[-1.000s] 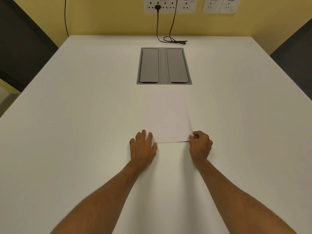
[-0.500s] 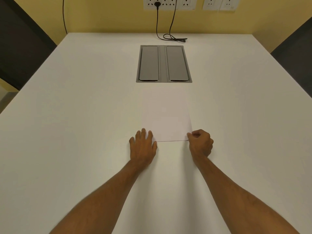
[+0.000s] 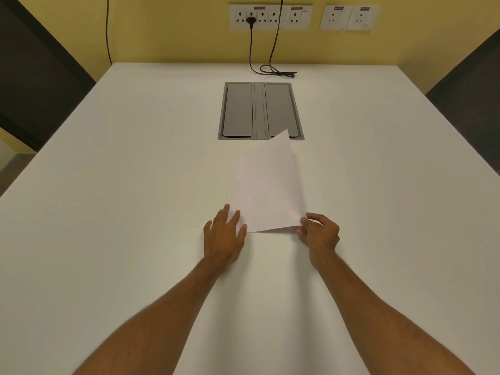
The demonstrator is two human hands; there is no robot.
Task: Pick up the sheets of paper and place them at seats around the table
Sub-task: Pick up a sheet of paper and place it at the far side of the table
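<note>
The right hand (image 3: 319,234) pinches the near right corner of the top sheet (image 3: 270,185), lifting that side so its far corner overlaps the near edge of the grey hatch (image 3: 261,110). The left hand (image 3: 224,236) lies flat and open, fingers pressing the stack's near left corner (image 3: 235,201) against the table (image 3: 108,212). How many sheets lie beneath is hard to tell. Bare tabletop spreads wide left, right and near. A cable (image 3: 276,71) coils at the far edge.

White table (image 3: 135,212) bearing paper sheets (image 3: 238,185) and black cable (image 3: 276,71).
</note>
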